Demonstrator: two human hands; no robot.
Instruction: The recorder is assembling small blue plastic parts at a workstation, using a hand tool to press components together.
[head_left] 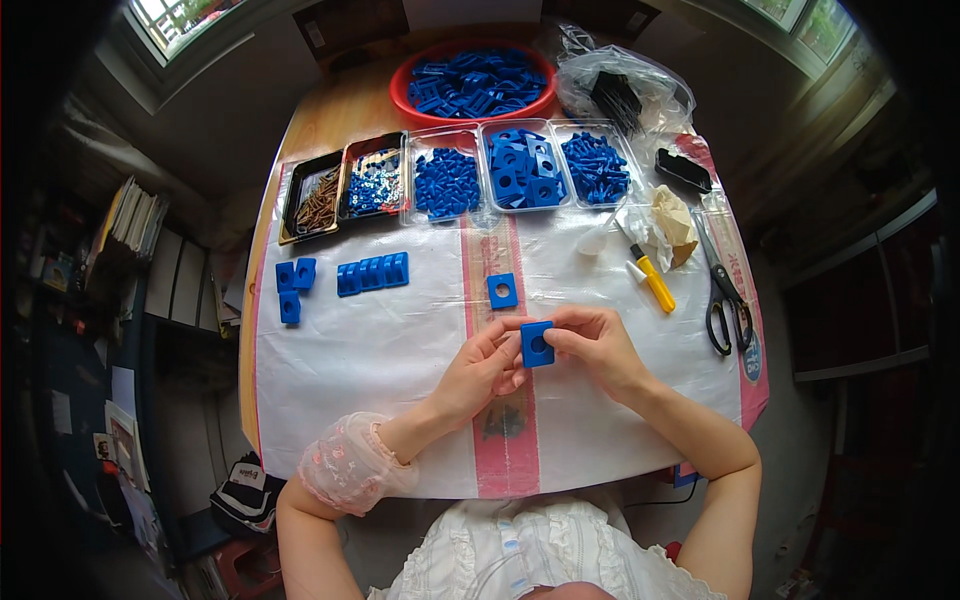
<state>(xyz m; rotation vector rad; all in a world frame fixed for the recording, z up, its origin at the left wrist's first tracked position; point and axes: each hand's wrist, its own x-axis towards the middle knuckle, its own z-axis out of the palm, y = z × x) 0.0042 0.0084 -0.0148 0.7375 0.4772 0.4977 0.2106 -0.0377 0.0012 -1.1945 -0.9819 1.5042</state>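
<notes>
Between my two hands, above the pink stripe of the table cover, is a blue square plastic piece with a round recess. The fingers of my left hand close on its left edge. My right hand pinches it from the right, the thumb on its face by the recess. Just beyond my fingers lies another blue square piece with a round hole. To the left, a row of blue curved parts sits side by side, and a few blue blocks lie loosely near the table's left edge.
Small trays of screws, silvery and blue bits, and blue parts line the back. Behind them stands a red basin heaped with blue pieces. At right are a yellow-handled tool, black scissors and a clear plastic bag.
</notes>
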